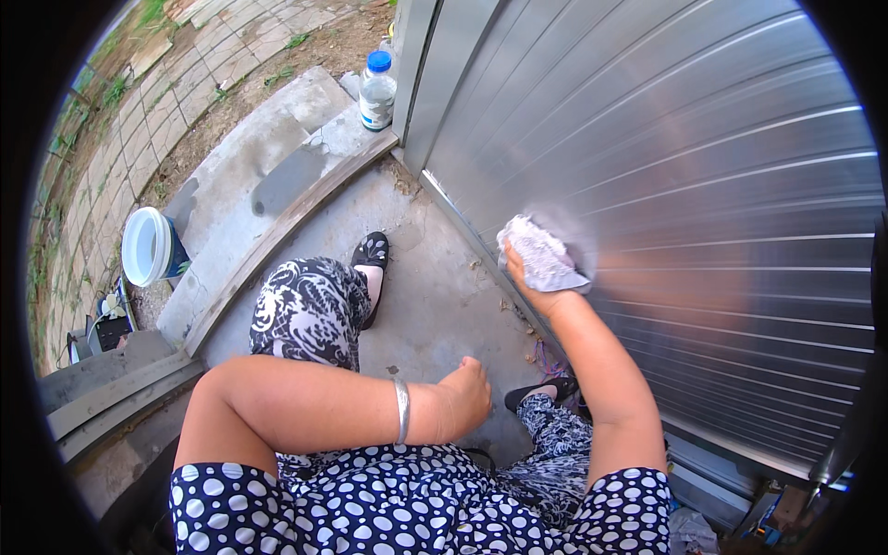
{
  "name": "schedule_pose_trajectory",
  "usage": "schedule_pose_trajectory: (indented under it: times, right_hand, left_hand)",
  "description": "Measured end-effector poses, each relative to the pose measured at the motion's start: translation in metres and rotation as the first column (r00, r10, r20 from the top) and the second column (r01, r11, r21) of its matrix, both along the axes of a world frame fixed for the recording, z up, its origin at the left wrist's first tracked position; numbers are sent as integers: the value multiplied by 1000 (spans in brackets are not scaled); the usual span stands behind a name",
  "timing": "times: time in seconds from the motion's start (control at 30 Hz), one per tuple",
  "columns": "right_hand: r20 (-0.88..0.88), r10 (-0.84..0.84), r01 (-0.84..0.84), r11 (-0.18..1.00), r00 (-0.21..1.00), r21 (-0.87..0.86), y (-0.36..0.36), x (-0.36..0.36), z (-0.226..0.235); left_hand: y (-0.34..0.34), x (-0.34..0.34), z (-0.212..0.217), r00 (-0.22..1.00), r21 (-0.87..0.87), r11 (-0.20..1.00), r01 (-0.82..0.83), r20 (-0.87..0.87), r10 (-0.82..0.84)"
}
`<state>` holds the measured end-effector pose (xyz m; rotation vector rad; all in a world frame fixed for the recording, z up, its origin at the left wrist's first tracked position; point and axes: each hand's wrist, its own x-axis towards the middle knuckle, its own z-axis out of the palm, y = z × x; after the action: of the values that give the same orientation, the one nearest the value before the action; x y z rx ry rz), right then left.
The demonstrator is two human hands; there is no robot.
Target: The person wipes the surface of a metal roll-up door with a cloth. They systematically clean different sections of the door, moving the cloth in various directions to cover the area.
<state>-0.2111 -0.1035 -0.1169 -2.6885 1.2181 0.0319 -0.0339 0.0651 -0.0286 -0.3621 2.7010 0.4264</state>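
Observation:
A pale, fluffy cleaning cloth [539, 248] is held flat against the ribbed silver metal door [666, 185], near the door's lower edge. My right hand [535, 285] grips it, and the cloth covers most of the fingers. Bent across in front of my body, my left arm wears a silver bangle [402, 410]. My left hand [465, 400] is curled into a loose fist above the concrete floor [416, 324], with nothing seen sticking out of it; its inner side faces away.
A clear bottle with a blue cap [377, 90] stands by the door frame [430, 83]. Beyond a raised sill [287, 236] is a concrete step [250, 176] with a white and blue bucket [148, 247]. Assorted items [772, 518] lie at lower right. My black shoes rest on the floor.

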Motion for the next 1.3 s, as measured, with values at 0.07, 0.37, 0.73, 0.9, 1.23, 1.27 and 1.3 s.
schedule_pose_trajectory:
  times: [0.07, 0.37, 0.73, 0.9, 1.23, 1.27, 1.3]
  right_hand:
    - [-32, -76, 77, 997, 997, 21, -2, -19, -75]
    - [-124, -132, 149, 979, 983, 138, 8, 4, -78]
    - [-141, -60, -61, 689, 988, -722, 39, -6, 244]
    - [-155, -181, -87, 336, 971, -938, 52, -14, 375]
    - [-138, 10, -123, 513, 990, -849, 2, 19, 278]
    - [-170, 32, -159, 555, 985, -817, -4, 26, 258]
    - [-209, 43, -194, 594, 977, -781, -9, 28, 239]
  left_hand:
    - [-4, -1, 9, 1000, 28, 999, 27, 13, -27]
    - [-11, 0, 9, 1000, 29, 1000, 9, 5, -9]
    - [-16, -18, -14, 998, -39, 997, -63, 10, 63]
    - [-19, -11, -11, 998, -29, 997, -65, 23, 66]
    - [-10, -19, -15, 996, -9, 999, -38, 83, 39]
    - [-9, -16, -14, 995, -4, 999, -51, 85, 51]
    - [-9, -15, -11, 996, -16, 999, -32, 87, 33]
